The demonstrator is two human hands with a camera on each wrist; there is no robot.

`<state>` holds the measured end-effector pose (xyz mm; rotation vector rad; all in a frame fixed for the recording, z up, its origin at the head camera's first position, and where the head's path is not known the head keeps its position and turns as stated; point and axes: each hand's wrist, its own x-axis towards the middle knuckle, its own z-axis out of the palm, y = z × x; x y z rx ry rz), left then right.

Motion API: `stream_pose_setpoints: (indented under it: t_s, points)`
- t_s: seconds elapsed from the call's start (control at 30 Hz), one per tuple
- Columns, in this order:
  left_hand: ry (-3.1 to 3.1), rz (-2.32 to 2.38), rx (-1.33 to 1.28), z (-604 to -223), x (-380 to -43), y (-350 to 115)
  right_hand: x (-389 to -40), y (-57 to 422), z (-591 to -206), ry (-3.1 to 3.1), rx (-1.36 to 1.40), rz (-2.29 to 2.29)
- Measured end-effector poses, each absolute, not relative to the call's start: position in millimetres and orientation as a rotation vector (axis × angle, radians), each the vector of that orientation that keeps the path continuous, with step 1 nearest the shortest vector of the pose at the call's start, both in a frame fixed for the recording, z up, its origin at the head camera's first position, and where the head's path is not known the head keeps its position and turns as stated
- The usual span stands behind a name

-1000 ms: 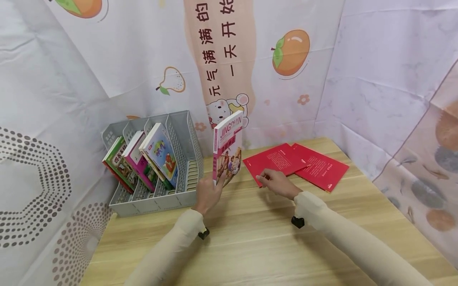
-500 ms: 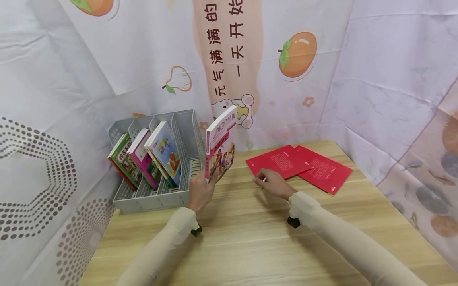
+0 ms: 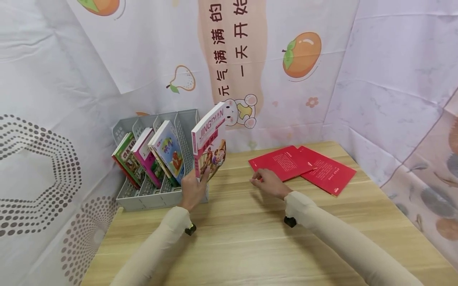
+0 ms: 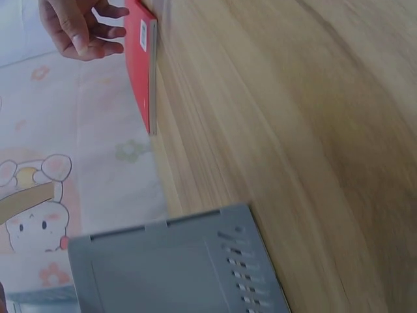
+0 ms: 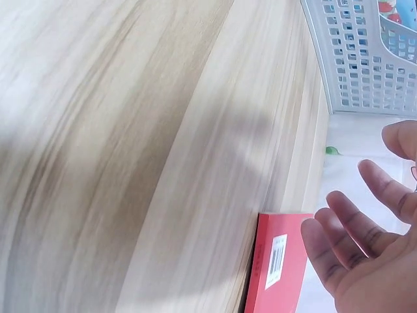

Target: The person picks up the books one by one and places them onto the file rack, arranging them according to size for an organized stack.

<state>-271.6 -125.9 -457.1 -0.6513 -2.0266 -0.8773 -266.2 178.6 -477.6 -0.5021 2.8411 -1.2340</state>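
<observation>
Now | wooden table (image 3: 250,238) | fruit-print cloth walls (image 3: 304,59) | left grip (image 3: 191,190) clamps book (image 3: 209,143) | right grip (image 3: 268,183) relaxed

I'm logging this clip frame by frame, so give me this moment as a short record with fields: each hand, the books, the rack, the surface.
left hand: grips the lower edge of the pink book, held upright and tilted above the rack's rightmost slot
right hand: fingers relaxed, holding nothing, at the near corner of the red booklets
red booklets: two, overlapping, flat on the table
file rack: grey, slotted, three books leaning in the slots further left
standing books: colourful covers
table: light wood
</observation>
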Motion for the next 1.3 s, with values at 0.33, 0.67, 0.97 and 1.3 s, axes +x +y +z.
stream_pose_setpoints:
  t_s: [0.33, 0.67, 0.97, 1.3]
  points:
    - [-1.992, -0.872, -0.605, -457.6, -276.2, -144.4, -269.1, 164.4, -478.5, 2.827, -0.505, -1.238]
    - [-1.972, -0.889, -0.553, -454.3, -280.6, -159.6, -270.1, 153.1, -481.1, 2.808, -0.532, -1.235]
    - [-1.982, -0.906, -0.508, -454.3, -280.1, -171.9, -270.9, 139.5, -480.4, 2.786, -0.55, -1.25]
    - [-1.959, -0.859, -0.47, -458.7, -279.2, -183.1, -275.1, 120.7, -484.4, 2.781, -0.592, -1.222]
